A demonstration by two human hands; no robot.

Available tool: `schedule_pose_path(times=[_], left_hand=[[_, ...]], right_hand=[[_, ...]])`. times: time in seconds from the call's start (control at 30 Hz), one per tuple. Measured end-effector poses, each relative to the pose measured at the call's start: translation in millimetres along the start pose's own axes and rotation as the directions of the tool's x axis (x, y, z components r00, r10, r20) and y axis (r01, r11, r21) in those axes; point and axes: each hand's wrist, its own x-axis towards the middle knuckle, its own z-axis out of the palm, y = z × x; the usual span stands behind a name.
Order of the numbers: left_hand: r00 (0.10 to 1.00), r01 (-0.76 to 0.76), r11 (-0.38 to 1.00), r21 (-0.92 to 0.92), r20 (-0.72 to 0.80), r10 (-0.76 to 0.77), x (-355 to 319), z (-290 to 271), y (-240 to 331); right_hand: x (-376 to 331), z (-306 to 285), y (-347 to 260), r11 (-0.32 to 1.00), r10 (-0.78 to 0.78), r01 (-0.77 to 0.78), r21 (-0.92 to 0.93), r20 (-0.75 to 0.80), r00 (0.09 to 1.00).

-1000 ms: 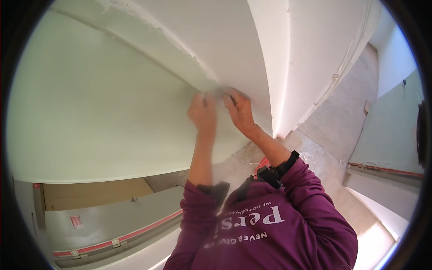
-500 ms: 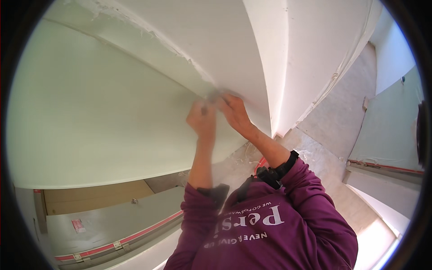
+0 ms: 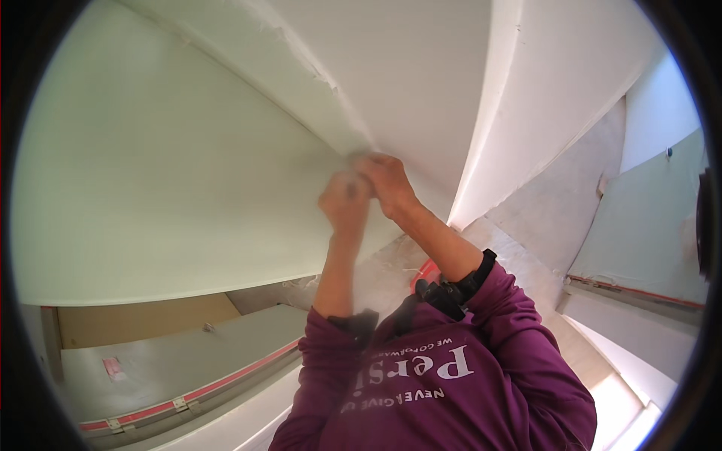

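Observation:
Both my hands are raised close together at the seam where a pale green panel (image 3: 173,173) meets a white surface (image 3: 406,68). My left hand (image 3: 347,199) is closed in a fist against the green side, with a small dark spot showing at its curled fingers. Just to the right and a little higher, my right hand (image 3: 388,180) is closed too, its fingertips touching or nearly touching the left hand. A blurred dark patch shows at the fingertips; what they grip is too smeared to name. Ragged white filler (image 3: 312,68) runs along the seam above.
Below left lies a grey door-like panel (image 3: 180,361) with a red-edged strip and hinges. Another pale green panel (image 3: 647,218) stands at the right. Scraps litter the floor (image 3: 541,225), and a red object (image 3: 426,275) shows beyond my right forearm.
The view has shifted slightly, so the seam and white surfaces sit further right. My hands stay together at the seam, the right hand's fingers now drawn closer over the left.

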Motion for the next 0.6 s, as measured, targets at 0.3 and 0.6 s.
schedule_pose_path(times=[0.3, 0.6], left_hand=[[0.886, 0.453, 0.818, -0.354, 0.075, -0.458, -4.3, -15.0, -6.0], [0.924, 0.377, 0.915, -0.142, 0.122, -0.362, 24.7, 2.3, 4.2]], right_hand=[[-3.6, -3.6, -3.8, 0.976, 0.058, -0.054, -0.211, 0.013, 0.998], [-0.2, -15.2, 3.6, 0.970, -0.010, 0.028, -0.243, 0.073, 0.997]])
